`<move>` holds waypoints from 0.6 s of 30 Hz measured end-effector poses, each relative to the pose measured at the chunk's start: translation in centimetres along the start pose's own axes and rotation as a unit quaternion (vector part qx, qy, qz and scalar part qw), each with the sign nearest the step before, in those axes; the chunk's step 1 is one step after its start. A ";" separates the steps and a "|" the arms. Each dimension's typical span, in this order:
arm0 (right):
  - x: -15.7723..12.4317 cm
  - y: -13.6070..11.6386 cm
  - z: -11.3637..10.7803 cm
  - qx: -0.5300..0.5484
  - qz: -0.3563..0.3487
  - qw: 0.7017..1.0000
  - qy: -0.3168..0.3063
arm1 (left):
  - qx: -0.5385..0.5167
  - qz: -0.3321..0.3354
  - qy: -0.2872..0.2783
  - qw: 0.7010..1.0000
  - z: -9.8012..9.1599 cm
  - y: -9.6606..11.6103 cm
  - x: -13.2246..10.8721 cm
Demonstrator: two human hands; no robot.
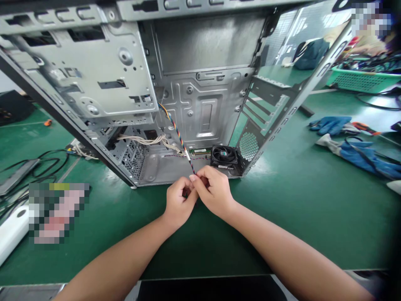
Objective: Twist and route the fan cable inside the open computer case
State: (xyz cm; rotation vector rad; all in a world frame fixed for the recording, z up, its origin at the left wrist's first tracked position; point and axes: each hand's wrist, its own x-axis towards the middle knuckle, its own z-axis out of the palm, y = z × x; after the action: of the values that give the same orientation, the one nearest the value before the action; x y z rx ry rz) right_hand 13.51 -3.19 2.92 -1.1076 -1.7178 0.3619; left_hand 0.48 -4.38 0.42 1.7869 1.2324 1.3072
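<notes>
A twisted multicoloured cable point(178, 133) with a white band runs down from the drive cage point(90, 71) of an open metal computer case point(188, 169). Its lower end disappears between my fingertips. My left hand point(181, 200) is closed, thumb and fingers pinched at the cable's end. My right hand point(216, 188) pinches the same spot, touching the left. What exactly sits between the fingers is hidden. Just behind my right hand, inside the case, lies a black cooling fan point(224, 155), with a green memory module point(201, 151) beside it.
White cables point(147, 140) hang inside the case at left. Blue work gloves point(360, 154) and an orange-handled screwdriver point(365, 128) lie on the green table point(294, 217) at right, below a green basket point(363, 79) of cables. Black cords and a power strip point(19, 177) are at left.
</notes>
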 end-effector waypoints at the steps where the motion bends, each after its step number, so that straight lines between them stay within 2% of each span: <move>1: -0.1 0.1 0.0 -0.001 -0.001 1.000 0.004 | 0.005 0.002 0.000 1.000 0.0 0.0 0.0; 18: -0.5 0.7 0.4 0.012 -0.020 1.000 -0.012 | 0.033 0.017 -0.005 0.999 0.0 0.0 0.1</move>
State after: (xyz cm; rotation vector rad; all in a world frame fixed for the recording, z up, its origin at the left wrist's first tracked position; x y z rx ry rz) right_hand 13.51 -3.10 1.99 -1.0540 -1.7497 0.3710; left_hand 0.51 -4.30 0.46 1.8669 1.2587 1.2896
